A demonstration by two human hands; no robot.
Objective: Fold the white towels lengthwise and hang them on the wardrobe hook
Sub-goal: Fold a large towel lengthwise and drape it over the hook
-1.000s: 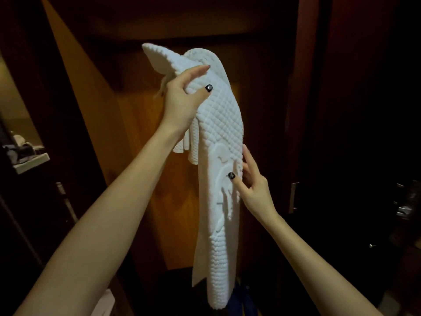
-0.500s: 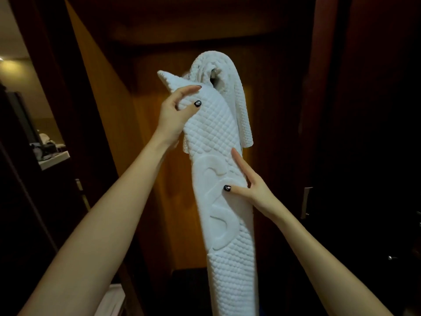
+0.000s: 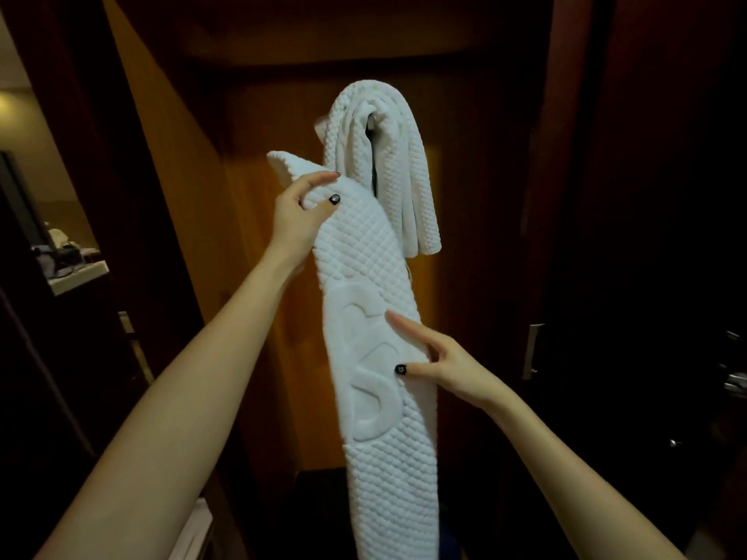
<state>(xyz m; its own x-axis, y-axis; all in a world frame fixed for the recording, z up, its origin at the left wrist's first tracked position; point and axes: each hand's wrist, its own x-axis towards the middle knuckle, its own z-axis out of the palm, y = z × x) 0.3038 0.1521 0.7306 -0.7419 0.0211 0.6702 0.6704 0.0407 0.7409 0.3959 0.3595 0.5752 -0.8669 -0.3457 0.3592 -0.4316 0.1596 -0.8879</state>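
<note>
Landmark: small dark metal wardrobe hook (image 3: pixel 371 120) on the wooden back panel (image 3: pixel 258 163), mostly buried under cloth. One white waffle-textured towel (image 3: pixel 416 183) was already draped over that hook, both ends hanging just below it.

The second white quilted towel, folded into a long narrow strip with a raised curved emblem (image 3: pixel 376 357), sat below and slightly left of the hook. Its long axis ran near vertical, leaning left at the top, tail dropping out of frame at the bottom.

Left hand (image 3: pixel 301 224) pinched the strip's upper corner between thumb and fingers, below-left of the hook, close to it. Right hand (image 3: pixel 440 367) was well below the hook, fingers spread, thumb pressed on the strip's right edge; not clear whether it gripped or only steadied.

Judgement: the left hand was nearer the hook, so the lift would be up and right from that grip. The top end needed to clear the hanging towel and go over the hook. Risk: knocking the first towel off.
</note>
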